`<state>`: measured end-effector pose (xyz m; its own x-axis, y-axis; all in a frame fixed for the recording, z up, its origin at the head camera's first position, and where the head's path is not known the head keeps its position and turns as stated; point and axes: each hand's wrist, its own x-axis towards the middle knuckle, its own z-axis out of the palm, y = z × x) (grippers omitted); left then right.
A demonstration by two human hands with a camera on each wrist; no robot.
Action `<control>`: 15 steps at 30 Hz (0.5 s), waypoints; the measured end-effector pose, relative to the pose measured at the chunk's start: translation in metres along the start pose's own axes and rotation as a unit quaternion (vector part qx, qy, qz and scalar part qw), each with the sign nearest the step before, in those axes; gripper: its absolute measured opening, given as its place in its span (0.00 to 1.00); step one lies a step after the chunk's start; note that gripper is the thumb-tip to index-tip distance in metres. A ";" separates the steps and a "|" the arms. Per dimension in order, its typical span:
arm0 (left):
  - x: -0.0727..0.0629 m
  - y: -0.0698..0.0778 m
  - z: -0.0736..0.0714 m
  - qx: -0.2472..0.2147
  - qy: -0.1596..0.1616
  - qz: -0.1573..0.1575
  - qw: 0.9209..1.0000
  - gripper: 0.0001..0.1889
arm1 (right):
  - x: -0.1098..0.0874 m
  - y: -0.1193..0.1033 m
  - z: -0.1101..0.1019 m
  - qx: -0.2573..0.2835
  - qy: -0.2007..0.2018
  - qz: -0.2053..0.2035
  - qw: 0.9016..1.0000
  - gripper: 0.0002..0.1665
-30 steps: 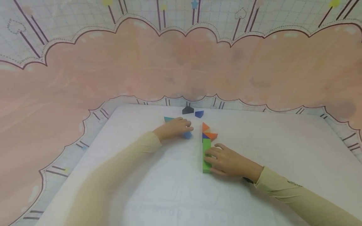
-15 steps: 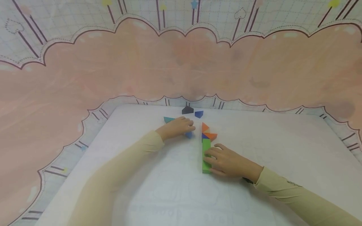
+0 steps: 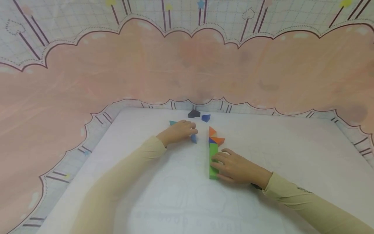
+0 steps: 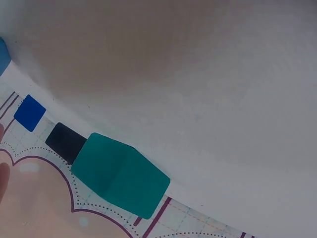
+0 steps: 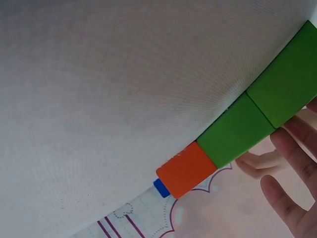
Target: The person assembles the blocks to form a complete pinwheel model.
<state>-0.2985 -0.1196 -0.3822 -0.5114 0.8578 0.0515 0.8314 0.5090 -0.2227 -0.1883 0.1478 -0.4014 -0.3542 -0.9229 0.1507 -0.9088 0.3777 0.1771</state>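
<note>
In the head view my left hand point(image 3: 178, 132) pinches a light blue block point(image 3: 193, 138) near its fingertips; much of the block is covered. A teal block point(image 3: 173, 123) lies behind that hand, partly hidden, and shows whole in the left wrist view. My right hand point(image 3: 236, 167) rests its fingers on a row of green blocks point(image 3: 213, 162). Its fingers look fairly straight against their side in the right wrist view. Beyond the green row, orange triangular blocks point(image 3: 218, 141) and a blue triangular block point(image 3: 211, 140) stand touching it.
A black block point(image 3: 194, 113) and a dark blue block point(image 3: 205, 118) stand near the white table's point(image 3: 292, 146) far edge. Under my right wrist, a dark block point(image 3: 256, 186) is mostly hidden. A patterned cloth point(image 3: 187, 71) hangs behind the table.
My left hand shifts slightly right, then back left, with the light blue block, which now looks narrower and turned. My right hand and the green row stay where they are.
</note>
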 end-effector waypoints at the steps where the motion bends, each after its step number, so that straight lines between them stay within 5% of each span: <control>1: 0.000 0.000 0.000 0.002 0.003 0.002 1.000 0.13 | 0.000 0.000 0.000 0.000 0.000 0.000 1.000 0.21; 15: 0.023 0.010 0.009 0.000 0.016 -0.007 1.000 0.11 | 0.001 -0.001 -0.001 -0.003 -0.007 0.004 1.000 0.21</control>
<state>-0.3036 -0.0954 -0.3925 -0.5156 0.8525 0.0865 0.8243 0.5210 -0.2213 -0.1874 0.1469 -0.4000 -0.3635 -0.9212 0.1389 -0.9049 0.3846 0.1823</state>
